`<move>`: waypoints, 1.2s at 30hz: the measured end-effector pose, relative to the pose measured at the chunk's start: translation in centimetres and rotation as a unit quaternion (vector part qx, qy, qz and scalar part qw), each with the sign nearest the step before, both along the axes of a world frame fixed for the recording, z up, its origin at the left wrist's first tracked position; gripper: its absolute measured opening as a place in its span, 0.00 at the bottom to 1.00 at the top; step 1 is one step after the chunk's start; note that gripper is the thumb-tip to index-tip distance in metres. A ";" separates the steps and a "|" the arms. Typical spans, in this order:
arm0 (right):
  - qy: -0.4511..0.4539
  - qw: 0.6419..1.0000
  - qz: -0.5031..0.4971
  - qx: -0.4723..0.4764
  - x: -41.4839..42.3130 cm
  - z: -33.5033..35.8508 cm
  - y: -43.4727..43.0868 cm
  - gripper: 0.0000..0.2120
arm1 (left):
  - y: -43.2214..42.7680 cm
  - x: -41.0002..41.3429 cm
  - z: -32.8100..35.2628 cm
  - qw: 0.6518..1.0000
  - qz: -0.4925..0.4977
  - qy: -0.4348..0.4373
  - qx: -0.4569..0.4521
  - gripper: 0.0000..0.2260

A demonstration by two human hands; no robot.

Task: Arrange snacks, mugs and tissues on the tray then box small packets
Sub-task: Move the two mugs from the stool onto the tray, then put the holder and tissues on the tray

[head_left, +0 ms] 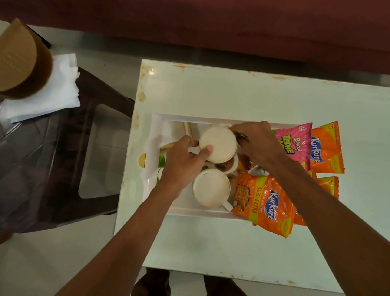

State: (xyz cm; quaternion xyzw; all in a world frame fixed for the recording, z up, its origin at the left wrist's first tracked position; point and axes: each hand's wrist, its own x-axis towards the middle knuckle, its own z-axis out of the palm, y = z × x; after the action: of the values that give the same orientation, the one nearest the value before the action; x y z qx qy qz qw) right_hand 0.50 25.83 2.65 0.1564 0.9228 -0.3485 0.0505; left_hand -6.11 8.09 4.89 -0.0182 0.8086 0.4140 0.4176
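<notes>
Both of your arms reach forward over the white counter (pixel 244 92) and meet at 1 mug. Your left hand (pixel 185 163) comes in from the near left, its fingers curled round the handle of the upper mug (pixel 218 140) and its thumb pressed on the near rim. Your right hand (pixel 255 142) arches in from the right, fingers bent down and gripping the same mug's far right rim. That mug is over the far half of the white tray (pixel 194 212); I cannot tell whether it rests there or is lifted. A lower mug (pixel 211 187) stands just nearer you on the tray.

An orange packet (pixel 265 204) lying over the tray's near right edge reads "Kurkure", "Masala Munch" and "50% EXTRA". Beyond your right hand, a pink packet (pixel 292 139) reads "BINGO! TEDHE". Beside it, a 2nd orange packet (pixel 325 148) reads "Kurkure". White tissues (pixel 49 92) lie on a dark stool (pixel 29 165) left of the counter.
</notes>
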 end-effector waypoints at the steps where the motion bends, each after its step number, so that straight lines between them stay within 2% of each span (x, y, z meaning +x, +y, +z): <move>1: -0.001 1.000 -0.005 0.000 0.0 0.0 -0.1 0.15 | -0.1 0.0 0.0 1.000 -0.005 0.003 0.001 0.18; 7: -0.014 1.000 -0.025 -0.006 0.1 -0.1 -0.3 0.16 | -0.3 0.2 -0.2 1.000 -0.020 0.020 0.003 0.18; 11: -0.041 0.998 -0.042 -0.003 0.4 0.6 -0.5 0.20 | -1.1 0.2 0.3 0.998 -0.035 0.044 -0.005 0.24; 13: -0.027 0.996 -0.083 -0.008 0.9 1.9 -0.5 0.22 | -2.4 0.0 1.4 0.999 0.003 0.055 -0.002 0.26; 15: 0.007 0.991 -0.129 -0.019 1.6 3.7 -1.1 0.21 | -4.7 0.1 3.0 0.997 0.050 0.057 0.022 0.23; 20: 0.026 0.972 -0.196 -0.125 1.8 8.8 -5.0 0.22 | -13.0 0.9 7.6 0.990 0.107 0.086 0.038 0.11; 25: 0.049 0.951 -0.198 -0.234 -0.2 12.4 -11.2 0.16 | -20.7 0.7 10.7 0.973 0.165 0.155 0.039 0.15; 29: 0.046 0.944 -0.188 -0.268 -3.0 13.7 -16.2 0.13 | -24.8 -0.7 11.2 0.956 0.227 0.175 0.064 0.11; 33: 0.033 0.939 -0.197 -0.282 -6.6 13.8 -20.8 0.11 | -27.6 -3.3 11.0 0.959 0.203 0.190 0.054 0.08; 36: 0.023 0.927 -0.210 -0.309 -10.1 13.3 -24.2 0.10 | -29.2 -6.8 10.8 0.955 0.141 0.260 0.004 0.09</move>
State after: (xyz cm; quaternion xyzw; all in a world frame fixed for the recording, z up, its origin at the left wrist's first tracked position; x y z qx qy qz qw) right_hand -9.58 1.62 15.92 0.3148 0.7163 -0.6227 0.0005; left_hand -12.96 -21.15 15.71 -0.0225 0.8769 0.4621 0.1303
